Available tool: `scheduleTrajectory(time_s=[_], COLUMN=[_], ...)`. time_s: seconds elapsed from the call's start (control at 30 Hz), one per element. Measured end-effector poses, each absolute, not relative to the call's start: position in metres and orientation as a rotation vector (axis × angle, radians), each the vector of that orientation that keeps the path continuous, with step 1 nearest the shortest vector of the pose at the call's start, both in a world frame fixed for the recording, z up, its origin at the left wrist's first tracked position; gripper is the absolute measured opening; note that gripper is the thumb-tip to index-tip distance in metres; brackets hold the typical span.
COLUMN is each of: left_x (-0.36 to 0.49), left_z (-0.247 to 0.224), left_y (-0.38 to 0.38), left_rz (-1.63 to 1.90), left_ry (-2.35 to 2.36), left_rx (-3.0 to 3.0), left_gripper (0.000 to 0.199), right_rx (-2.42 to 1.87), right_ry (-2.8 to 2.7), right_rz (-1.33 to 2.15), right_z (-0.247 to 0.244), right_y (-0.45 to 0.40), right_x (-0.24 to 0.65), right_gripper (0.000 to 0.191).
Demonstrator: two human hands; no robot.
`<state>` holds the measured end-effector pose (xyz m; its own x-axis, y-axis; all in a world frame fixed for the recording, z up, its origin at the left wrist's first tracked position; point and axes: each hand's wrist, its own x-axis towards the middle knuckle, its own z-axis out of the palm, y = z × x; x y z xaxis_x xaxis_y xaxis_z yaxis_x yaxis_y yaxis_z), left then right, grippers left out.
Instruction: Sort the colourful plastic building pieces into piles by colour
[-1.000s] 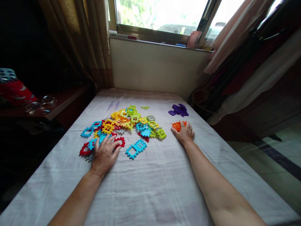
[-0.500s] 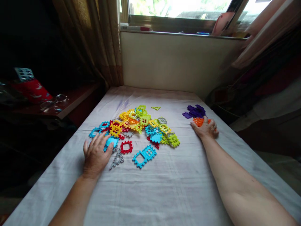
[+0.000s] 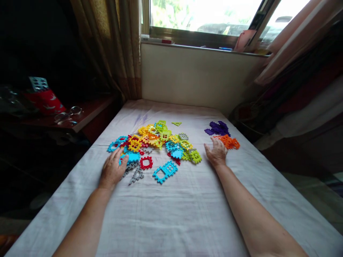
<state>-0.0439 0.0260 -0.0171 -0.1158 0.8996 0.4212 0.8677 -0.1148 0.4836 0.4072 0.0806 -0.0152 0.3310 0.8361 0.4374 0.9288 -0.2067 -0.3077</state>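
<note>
My left hand (image 3: pixel 113 170) rests with fingers outstretched at the near left edge of a mixed heap of plastic interlocking tiles, its fingertips over a light-blue tile (image 3: pixel 133 157). Grey triangular tiles (image 3: pixel 137 175) and a red square frame tile (image 3: pixel 146 162) lie just right of it. My right hand (image 3: pixel 216 154) is low over the cloth, fingers spread, just left of the orange tiles (image 3: pixel 230 142), and I see nothing in it. Behind the orange ones sits a purple pile (image 3: pixel 219 127). Two joined blue frame tiles (image 3: pixel 166 172) lie in front of the heap.
Under everything is a pale cloth-covered table (image 3: pixel 160 217). A wall and window sill (image 3: pixel 187 45) stand behind it. On the left, a dark red side table (image 3: pixel 91 114) holds eyeglasses (image 3: pixel 68 113) and a red container (image 3: pixel 45 101). Hanging clothes (image 3: pixel 294 82) border the right.
My right hand has come off the orange tiles and shifted left, so they now show spread out. My left hand has stayed by the light-blue tile. The camera view has shifted slightly.
</note>
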Motion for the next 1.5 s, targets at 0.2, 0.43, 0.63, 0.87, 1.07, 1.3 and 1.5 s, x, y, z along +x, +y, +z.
scheduleTrajectory(time_s=[0.2,0.43,0.63,0.87,1.07,1.3,1.5], left_x=[-0.024,-0.052,-0.038,-0.049,-0.048,-0.033,-0.003], left_z=[-0.009,-0.007,-0.005,0.005,-0.006,-0.003,-0.001], left_y=[0.022,0.035,0.027,0.014,0.0,-0.008,-0.013], left_rz=[1.325,1.59,1.369,0.976,0.732,0.858,0.906], left_ry=[1.78,1.899,1.892,1.824,1.858,1.725,1.711], left_rx=[1.881,1.528,1.812,2.124,2.313,2.523,2.616], left_gripper=[0.051,0.042,0.039,0.048,0.069,0.053,0.047], right_rx=[-1.929,-1.595,-1.555,-1.58,-1.614,-1.796,-1.62], right_ry=[-1.795,-1.9,-1.72,-1.522,-1.414,-1.616,-1.606], right_rz=[0.132,0.203,0.206,0.252,0.286,0.162,0.196], right_z=[-0.011,-0.011,-0.011,-0.013,-0.016,-0.009,-0.014], right_y=[0.053,0.02,0.006,0.002,0.001,-0.016,-0.014], right_x=[0.326,0.273,0.279,0.289,0.296,0.287,0.276], right_gripper=[0.041,0.041,0.038,0.04,0.037,0.034,0.034])
